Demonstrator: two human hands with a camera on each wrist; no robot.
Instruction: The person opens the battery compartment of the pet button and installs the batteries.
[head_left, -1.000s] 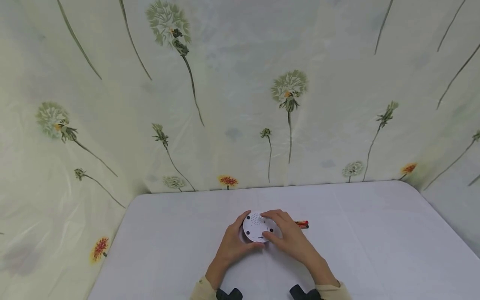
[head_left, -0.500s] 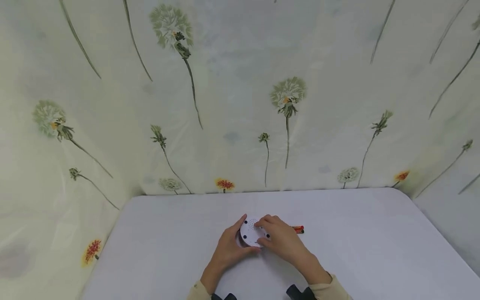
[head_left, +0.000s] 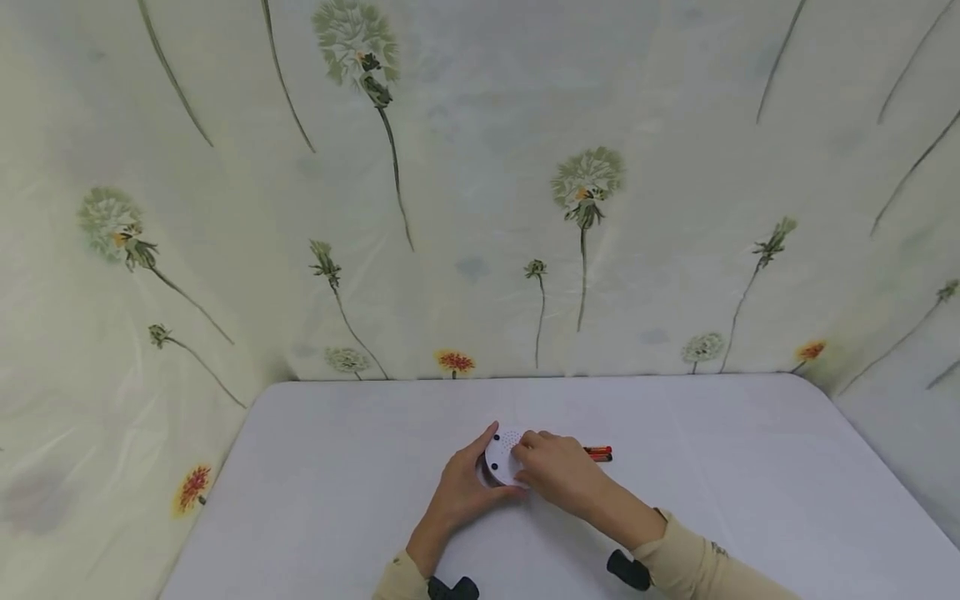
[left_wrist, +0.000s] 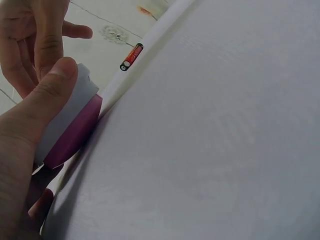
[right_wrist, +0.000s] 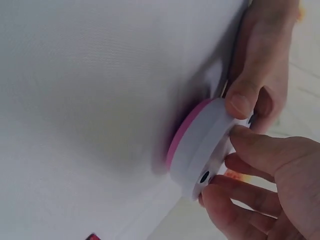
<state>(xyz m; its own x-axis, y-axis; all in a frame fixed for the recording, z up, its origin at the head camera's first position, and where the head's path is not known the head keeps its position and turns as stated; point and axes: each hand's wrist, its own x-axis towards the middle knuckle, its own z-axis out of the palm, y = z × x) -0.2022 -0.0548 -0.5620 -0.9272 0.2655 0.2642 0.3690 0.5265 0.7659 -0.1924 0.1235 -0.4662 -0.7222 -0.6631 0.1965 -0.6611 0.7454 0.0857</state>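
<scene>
A round white device (head_left: 501,462) with a patch of speaker holes and black rubber feet is held with this face up. Its lower part is pink, as the right wrist view shows on the device (right_wrist: 200,140). My left hand (head_left: 461,490) grips its left side, thumb at the near rim and fingers round the far one. My right hand (head_left: 561,471) lies over the right part of the face, fingers bent and thumb tip against the surface. What it works on there is hidden under the fingers. In the left wrist view the device (left_wrist: 72,120) appears edge-on.
Red-and-black batteries (head_left: 600,454) lie on the table just beyond my right hand. The white-covered table (head_left: 337,483) meets a flower-printed curtain (head_left: 480,208) at its back edge. Black wrist mounts (head_left: 628,570) sit near both sleeves.
My right hand has drawn its fingers in and covers more of the device's face, and its forearm has swung outward to the right. My left hand keeps its grip.
</scene>
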